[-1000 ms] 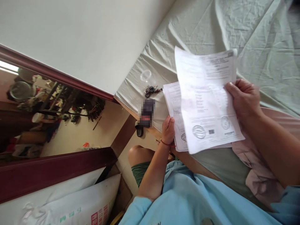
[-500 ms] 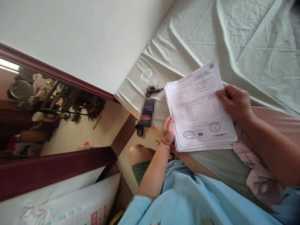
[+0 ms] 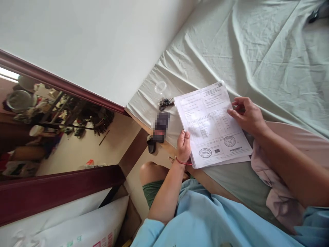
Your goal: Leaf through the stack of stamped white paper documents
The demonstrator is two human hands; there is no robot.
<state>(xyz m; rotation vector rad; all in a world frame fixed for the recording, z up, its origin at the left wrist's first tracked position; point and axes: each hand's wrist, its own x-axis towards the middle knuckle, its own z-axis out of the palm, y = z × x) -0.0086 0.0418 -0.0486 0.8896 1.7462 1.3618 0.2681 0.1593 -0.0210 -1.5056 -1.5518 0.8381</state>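
A stack of printed papers [image 3: 205, 120] lies tilted over the bed's edge. The top sheet carries a small table, two round stamps and a barcode. My left hand [image 3: 184, 145], with a red string at the wrist, grips the lower left edge, thumb on top. At the right edge, my right hand [image 3: 248, 115] is open, its fingers apart and raised. Its thumb tip is by the top sheet's edge; whether it touches cannot be made out.
On the pale green bedsheet [image 3: 216, 51] are a clear plastic cup [image 3: 161, 87], a key bunch [image 3: 165, 103] and a blurred dark object [image 3: 161, 125]. Pink cloth [image 3: 280, 192] lies right. Below are a black slipper [image 3: 151, 145] and white sacks [image 3: 84, 223].
My right hand has let go of the papers' right edge and opened its fingers. The stack has sunk lower and slightly left, while my left hand keeps its hold.
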